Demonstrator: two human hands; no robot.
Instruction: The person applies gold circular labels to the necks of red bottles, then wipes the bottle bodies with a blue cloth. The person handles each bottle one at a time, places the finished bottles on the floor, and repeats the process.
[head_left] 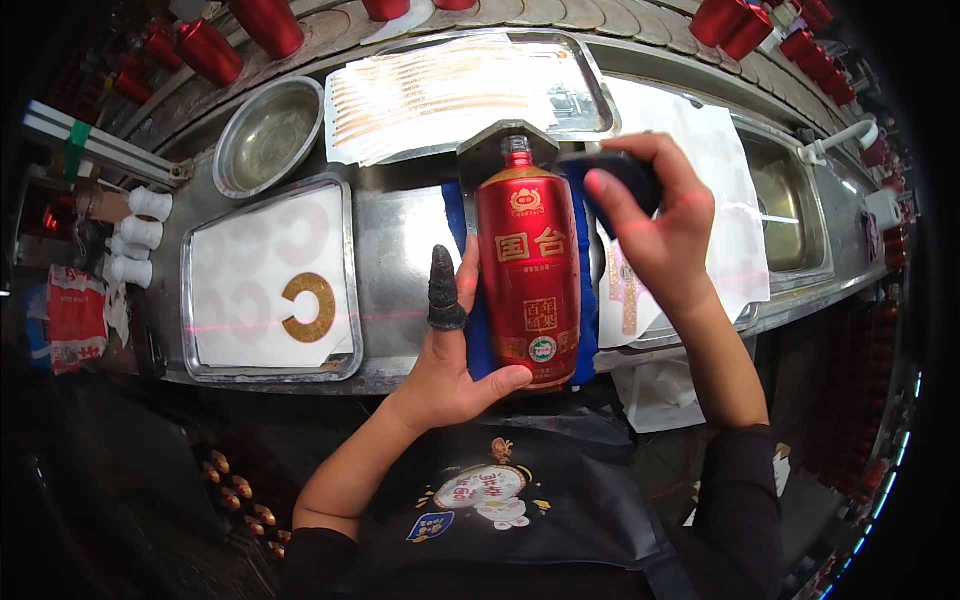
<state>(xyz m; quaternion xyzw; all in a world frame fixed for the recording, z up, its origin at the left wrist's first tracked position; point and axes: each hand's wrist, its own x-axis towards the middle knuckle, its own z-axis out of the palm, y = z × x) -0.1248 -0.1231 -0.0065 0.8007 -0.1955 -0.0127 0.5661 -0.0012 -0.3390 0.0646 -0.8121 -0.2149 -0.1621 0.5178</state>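
A red glass bottle point(512, 290) with gold print lies on its back, neck pointing away from me, over a blue cloth point(588, 310). Its neck sits at a dark metal rest point(478, 158). My left hand point(440, 385) holds the bottle's lower left side, thumb on the base edge; a black cover sheathes one raised finger. To the right of the bottle's shoulder, my right hand point(670, 215) grips a dark rounded pad point(632, 182), fingers curled over it. Whether the pad touches the bottle, I cannot tell.
On the left, a metal tray point(352, 300) holds a sheet with one gold C-shaped decal point(308, 307). Behind it stands a metal bowl point(268, 137). A tray of decal strips point(430, 95) lies at the back. White sheets point(735, 220) and a sink point(785, 205) are right. Red bottles point(268, 25) line a conveyor.
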